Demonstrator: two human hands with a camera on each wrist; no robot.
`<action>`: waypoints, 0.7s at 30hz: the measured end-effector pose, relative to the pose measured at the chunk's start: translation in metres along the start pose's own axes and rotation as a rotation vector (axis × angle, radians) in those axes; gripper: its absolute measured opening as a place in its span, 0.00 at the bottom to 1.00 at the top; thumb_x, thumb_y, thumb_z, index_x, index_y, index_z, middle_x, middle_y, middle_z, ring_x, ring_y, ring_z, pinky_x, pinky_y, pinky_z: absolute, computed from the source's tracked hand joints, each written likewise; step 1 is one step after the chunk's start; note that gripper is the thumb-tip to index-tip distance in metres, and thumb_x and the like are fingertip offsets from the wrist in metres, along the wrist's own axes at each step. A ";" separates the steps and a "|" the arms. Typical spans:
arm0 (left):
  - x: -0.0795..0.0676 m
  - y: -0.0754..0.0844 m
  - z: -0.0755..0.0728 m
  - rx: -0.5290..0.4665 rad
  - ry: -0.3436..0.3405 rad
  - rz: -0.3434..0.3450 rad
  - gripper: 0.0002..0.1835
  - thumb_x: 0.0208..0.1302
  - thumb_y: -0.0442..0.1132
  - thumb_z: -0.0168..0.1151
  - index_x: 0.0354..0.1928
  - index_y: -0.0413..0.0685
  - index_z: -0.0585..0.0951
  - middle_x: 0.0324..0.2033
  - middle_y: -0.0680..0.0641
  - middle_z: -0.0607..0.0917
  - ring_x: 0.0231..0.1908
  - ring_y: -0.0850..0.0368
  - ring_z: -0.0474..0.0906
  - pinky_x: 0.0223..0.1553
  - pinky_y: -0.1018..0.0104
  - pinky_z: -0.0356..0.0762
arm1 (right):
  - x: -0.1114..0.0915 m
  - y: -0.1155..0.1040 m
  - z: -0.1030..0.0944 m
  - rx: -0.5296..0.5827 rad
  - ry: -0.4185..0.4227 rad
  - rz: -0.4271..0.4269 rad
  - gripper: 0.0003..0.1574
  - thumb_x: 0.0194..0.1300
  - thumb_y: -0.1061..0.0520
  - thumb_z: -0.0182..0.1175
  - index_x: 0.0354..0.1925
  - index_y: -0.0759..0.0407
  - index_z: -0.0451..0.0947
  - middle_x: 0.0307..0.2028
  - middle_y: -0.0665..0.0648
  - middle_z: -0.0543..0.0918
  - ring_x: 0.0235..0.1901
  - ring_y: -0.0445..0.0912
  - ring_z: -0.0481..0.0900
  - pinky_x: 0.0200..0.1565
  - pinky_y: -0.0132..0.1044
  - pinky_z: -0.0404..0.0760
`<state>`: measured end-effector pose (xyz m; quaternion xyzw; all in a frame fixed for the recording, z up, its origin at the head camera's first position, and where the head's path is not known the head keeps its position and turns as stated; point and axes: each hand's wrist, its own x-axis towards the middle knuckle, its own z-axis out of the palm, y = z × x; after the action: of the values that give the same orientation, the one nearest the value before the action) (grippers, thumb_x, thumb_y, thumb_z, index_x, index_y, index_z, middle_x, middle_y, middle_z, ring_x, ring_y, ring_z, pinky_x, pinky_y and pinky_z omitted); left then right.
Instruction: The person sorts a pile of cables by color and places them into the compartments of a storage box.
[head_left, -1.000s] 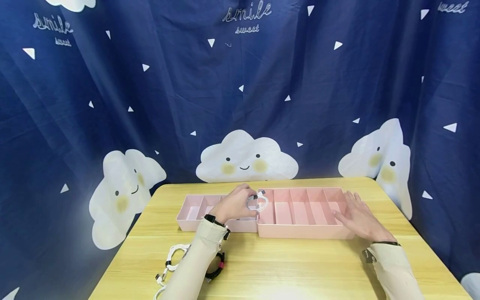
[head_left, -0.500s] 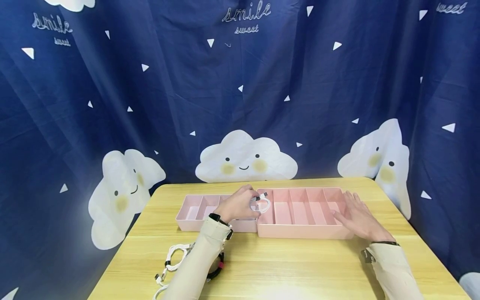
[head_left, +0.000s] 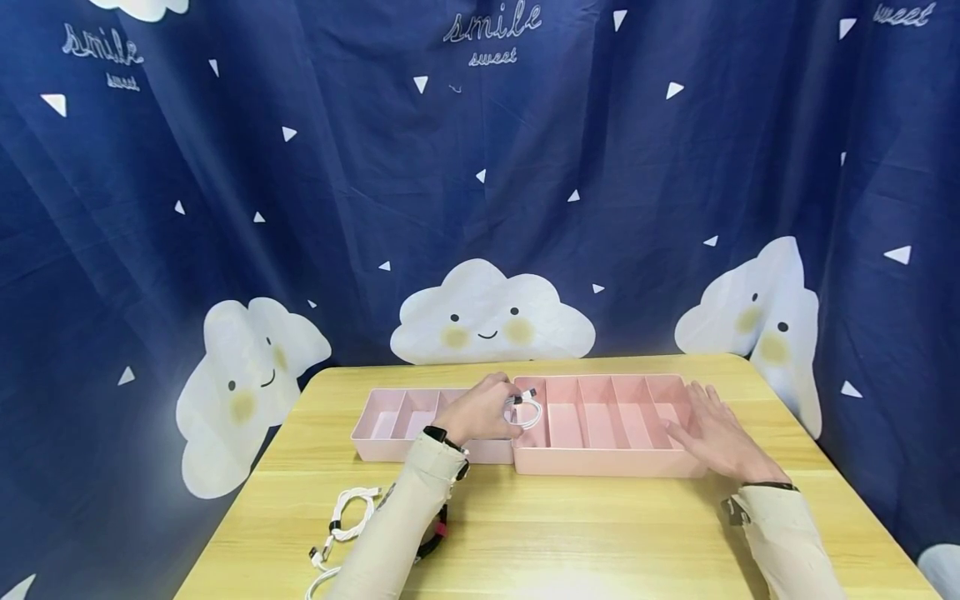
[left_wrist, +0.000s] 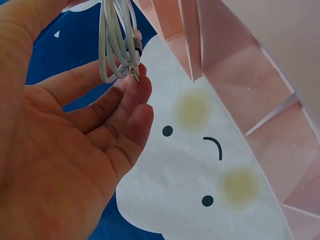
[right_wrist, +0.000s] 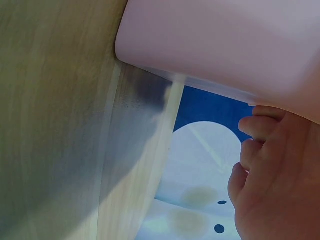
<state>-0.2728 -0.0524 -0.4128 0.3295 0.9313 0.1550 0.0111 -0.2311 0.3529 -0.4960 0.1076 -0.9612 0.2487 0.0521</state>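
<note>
Over the left end of the pink divided box [head_left: 609, 463], my left hand [head_left: 482, 410] pinches a coiled white cable [head_left: 531, 413] with a dark tie and a USB plug. In the left wrist view the coil [left_wrist: 114, 40] hangs above curved fingers [left_wrist: 134, 127], its thumb grip partly out of frame. My right hand [head_left: 726, 433] rests against the right end of the pink box, fingers spread and fairly straight. From the right wrist view, that hand [right_wrist: 280, 170] lies along the box's outer wall [right_wrist: 220, 45].
A paler pink divided box [head_left: 382, 450] adjoins the left side, partly behind my left hand. On the wooden table [head_left: 585, 533] at the left lie a white cable coil [head_left: 347, 531], another white cable [head_left: 321, 575] and a black one [head_left: 433, 542] with a pink tie, partly under my sleeve.
My left hand has shifted slightly right with the white cable, farther over the pink box's left compartment. The right hand stays against the box's end.
</note>
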 end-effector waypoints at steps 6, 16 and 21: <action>0.004 0.000 0.004 0.027 0.002 0.020 0.24 0.54 0.46 0.78 0.51 0.41 0.87 0.41 0.48 0.81 0.40 0.58 0.73 0.45 0.69 0.76 | -0.001 -0.002 -0.003 0.010 0.003 -0.005 0.60 0.76 0.35 0.52 0.78 0.79 0.42 0.77 0.83 0.46 0.78 0.78 0.38 0.72 0.75 0.46; 0.003 -0.002 0.009 0.022 -0.011 -0.003 0.23 0.55 0.46 0.78 0.51 0.42 0.87 0.44 0.48 0.82 0.43 0.59 0.73 0.45 0.68 0.76 | -0.001 -0.004 -0.003 0.010 0.001 -0.001 0.61 0.76 0.35 0.52 0.78 0.78 0.40 0.77 0.82 0.45 0.78 0.78 0.38 0.72 0.76 0.46; 0.003 -0.001 0.010 0.012 -0.014 0.000 0.22 0.55 0.45 0.78 0.50 0.41 0.87 0.44 0.46 0.82 0.42 0.58 0.73 0.44 0.68 0.76 | -0.002 -0.005 -0.003 0.015 0.000 -0.002 0.61 0.76 0.35 0.52 0.78 0.78 0.40 0.77 0.83 0.45 0.78 0.78 0.38 0.73 0.75 0.45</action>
<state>-0.2745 -0.0481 -0.4219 0.3309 0.9320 0.1470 0.0156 -0.2281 0.3507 -0.4912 0.1091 -0.9591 0.2561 0.0514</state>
